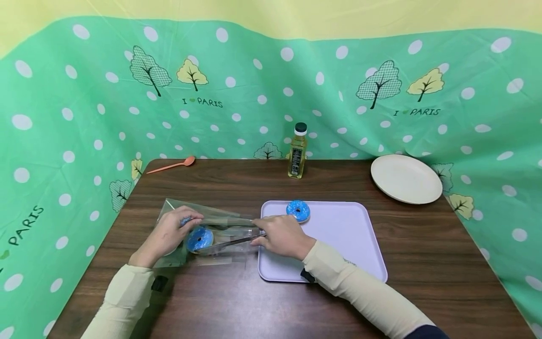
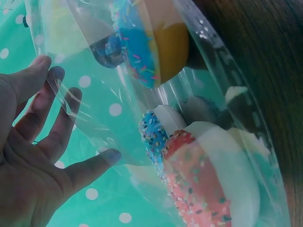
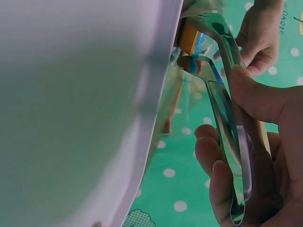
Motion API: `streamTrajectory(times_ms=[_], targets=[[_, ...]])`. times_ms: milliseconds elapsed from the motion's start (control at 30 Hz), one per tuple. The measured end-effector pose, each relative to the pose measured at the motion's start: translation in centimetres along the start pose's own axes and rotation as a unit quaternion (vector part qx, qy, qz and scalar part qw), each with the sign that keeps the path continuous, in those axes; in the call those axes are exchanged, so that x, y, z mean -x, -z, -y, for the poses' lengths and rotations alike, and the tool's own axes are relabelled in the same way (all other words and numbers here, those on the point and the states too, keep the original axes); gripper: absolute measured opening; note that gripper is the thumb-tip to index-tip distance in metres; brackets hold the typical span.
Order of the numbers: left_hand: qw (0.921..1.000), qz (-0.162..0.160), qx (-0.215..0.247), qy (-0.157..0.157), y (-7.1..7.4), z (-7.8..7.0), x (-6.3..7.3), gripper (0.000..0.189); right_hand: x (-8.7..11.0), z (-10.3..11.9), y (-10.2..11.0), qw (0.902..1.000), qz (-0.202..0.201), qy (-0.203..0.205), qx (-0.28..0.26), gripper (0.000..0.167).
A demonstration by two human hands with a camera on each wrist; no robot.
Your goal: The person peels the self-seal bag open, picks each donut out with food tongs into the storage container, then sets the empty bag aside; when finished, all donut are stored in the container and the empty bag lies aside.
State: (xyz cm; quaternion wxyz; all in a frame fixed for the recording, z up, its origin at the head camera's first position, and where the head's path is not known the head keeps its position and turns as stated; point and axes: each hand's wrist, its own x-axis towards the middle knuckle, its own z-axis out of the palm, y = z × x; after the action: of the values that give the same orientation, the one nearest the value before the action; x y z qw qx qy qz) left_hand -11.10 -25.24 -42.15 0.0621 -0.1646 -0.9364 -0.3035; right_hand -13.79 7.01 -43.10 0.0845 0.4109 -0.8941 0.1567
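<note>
My left hand [image 1: 171, 228] pinches the edge of a clear plastic bag [image 2: 94, 118] between thumb and fingers, at the left of the table. Inside the bag, the left wrist view shows a blue-iced donut [image 2: 137, 47] and a pink-iced donut [image 2: 199, 175] with sprinkles, plus another blue one behind. My right hand [image 1: 283, 235] grips metal tongs [image 3: 225, 104], which point left into the bag. Their spread tips stand around a blue donut [image 1: 200, 239]. A second blue donut [image 1: 298, 211] lies on the lilac tray [image 1: 338, 235], just beyond my right hand.
An oil bottle [image 1: 298, 153] stands upright behind the tray. At the back right a round cream plate [image 1: 406, 179] lies near the curtain. An orange spoon [image 1: 173, 165] rests at the back left edge. Polka-dot fabric [image 1: 254, 84] hangs around the wooden table [image 1: 220, 306].
</note>
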Motion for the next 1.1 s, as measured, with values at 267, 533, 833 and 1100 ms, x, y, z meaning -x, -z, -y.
streamTrajectory(times_ms=[267, 533, 833, 1100], targets=[[0.9999, 0.004, -0.003, 0.016, 0.0, 0.0, 0.0, 0.016, 1.2, -0.5, 0.8, 0.9996, -0.028, 0.004, 0.01, 0.042], [0.9998, -0.012, -0.011, 0.01, 0.1, -0.1, -0.1, 0.015, 3.5, -1.2, 2.0, 0.9985, -0.048, -0.024, 0.008, 0.038], [0.9998, -0.011, -0.008, 0.015, 0.0, -0.1, -0.2, 0.018, 5.8, -2.1, 3.5, 0.9959, -0.066, -0.056, 0.026, 0.046], [0.9998, -0.015, -0.003, 0.013, -0.1, -0.1, -0.4, 0.018, 7.9, -3.0, 4.6, 0.992, -0.079, -0.093, 0.03, 0.046]])
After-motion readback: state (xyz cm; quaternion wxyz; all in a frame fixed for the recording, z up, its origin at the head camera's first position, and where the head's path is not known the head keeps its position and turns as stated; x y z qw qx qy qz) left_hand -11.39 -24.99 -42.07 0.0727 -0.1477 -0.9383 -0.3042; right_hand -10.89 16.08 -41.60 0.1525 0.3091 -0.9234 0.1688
